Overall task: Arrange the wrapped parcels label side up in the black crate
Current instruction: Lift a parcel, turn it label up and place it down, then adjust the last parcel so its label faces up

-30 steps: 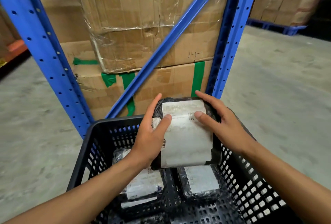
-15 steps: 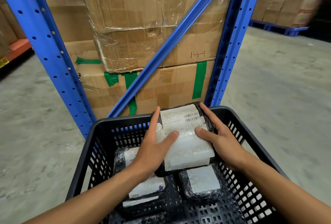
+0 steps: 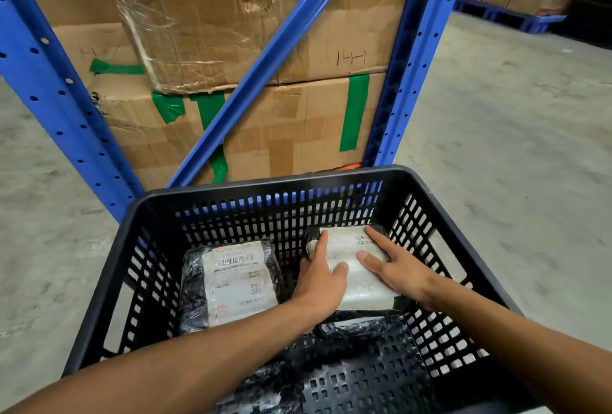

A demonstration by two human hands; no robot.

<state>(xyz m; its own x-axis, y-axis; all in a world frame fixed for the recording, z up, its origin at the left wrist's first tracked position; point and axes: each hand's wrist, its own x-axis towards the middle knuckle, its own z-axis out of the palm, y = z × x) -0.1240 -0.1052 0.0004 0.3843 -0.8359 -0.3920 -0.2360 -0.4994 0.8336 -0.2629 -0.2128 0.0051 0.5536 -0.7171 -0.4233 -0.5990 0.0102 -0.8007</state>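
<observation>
The black crate with slotted walls stands on the floor in front of me. Both hands hold one wrapped parcel, its white label facing up, low in the far right corner of the crate. My left hand grips its left edge, with the thumb on the label. My right hand lies flat on its right side. A second parcel lies label up at the far left. Under the held one, the edge of a third parcel shows.
A blue steel rack with a diagonal brace stands right behind the crate, filled with taped cardboard boxes. Grey concrete floor spreads to both sides. More boxes sit on a blue pallet at the far right.
Both hands have lowered the parcel from above the crate's rim down into its far right corner. The view has tipped downward, toward the crate.
</observation>
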